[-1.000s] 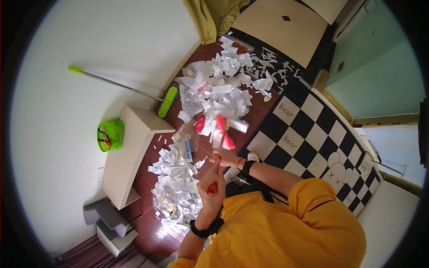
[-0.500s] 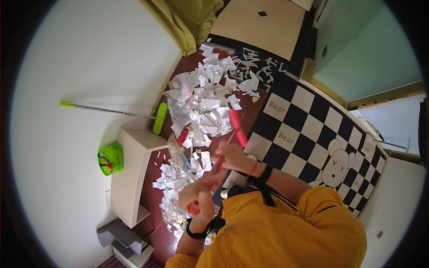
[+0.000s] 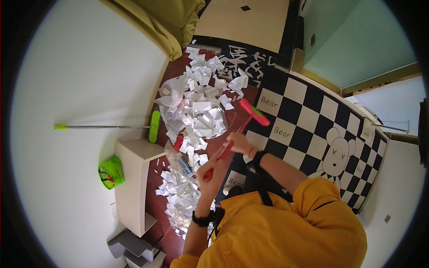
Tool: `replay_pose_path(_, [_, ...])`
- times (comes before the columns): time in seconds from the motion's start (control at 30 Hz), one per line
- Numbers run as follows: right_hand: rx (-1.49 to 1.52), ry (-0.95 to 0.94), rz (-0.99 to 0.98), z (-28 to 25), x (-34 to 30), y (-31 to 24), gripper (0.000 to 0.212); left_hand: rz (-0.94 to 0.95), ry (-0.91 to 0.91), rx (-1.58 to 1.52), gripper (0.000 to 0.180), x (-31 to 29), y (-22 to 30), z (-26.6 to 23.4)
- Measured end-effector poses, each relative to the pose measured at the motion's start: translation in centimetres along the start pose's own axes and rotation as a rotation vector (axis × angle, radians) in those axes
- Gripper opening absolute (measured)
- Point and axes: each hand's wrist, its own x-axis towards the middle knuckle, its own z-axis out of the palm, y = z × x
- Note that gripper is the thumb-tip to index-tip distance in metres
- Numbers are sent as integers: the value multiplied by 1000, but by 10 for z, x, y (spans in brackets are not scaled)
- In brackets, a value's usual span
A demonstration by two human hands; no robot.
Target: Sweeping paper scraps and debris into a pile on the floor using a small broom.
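Both my hands grip a red-handled broom (image 3: 226, 150) held at a slant before me. My left hand (image 3: 213, 172) is wrapped round the handle's lower end, whose red tip pokes out beside the fingers. Further up the handle, my right hand (image 3: 240, 143) is closed round it. The pink broom head, with a green patch, is at the edge of the checkered mat (image 3: 306, 115), to the right of a big heap of torn white paper (image 3: 203, 114). It looks slightly blurred, and I cannot tell whether it touches the floor.
Paper scraps (image 3: 178, 187) also lie between my left arm and a beige cabinet (image 3: 134, 178). A green-headed mop (image 3: 154, 127) leans along the left wall near a green bucket (image 3: 111, 172). A grey-topped bin (image 3: 134, 248) stands lower left; an olive curtain (image 3: 156, 22) hangs at the far left.
The broom head has swung right and away from the paper, onto the mat's edge. My left hand has risen and moved right; my right hand has shifted slightly right and forward.
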Motion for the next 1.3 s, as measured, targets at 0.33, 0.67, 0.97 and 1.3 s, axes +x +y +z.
replay_pose_path(0.33, [443,-371,-99,9,-6,-96,14,229,-311,171,27,-13,75,-38])
replay_pose_path(0.67, [98,319,69,-97,-56,-5,20,267,-634,-129,21,42,52,18])
replay_pose_path(0.97, [-129,282,352,-108,-101,164,30,216,-956,-202,17,123,-47,126])
replay_pose_path(1.3, [287,334,19,-56,90,36,29,394,-640,198,24,176,65,22])
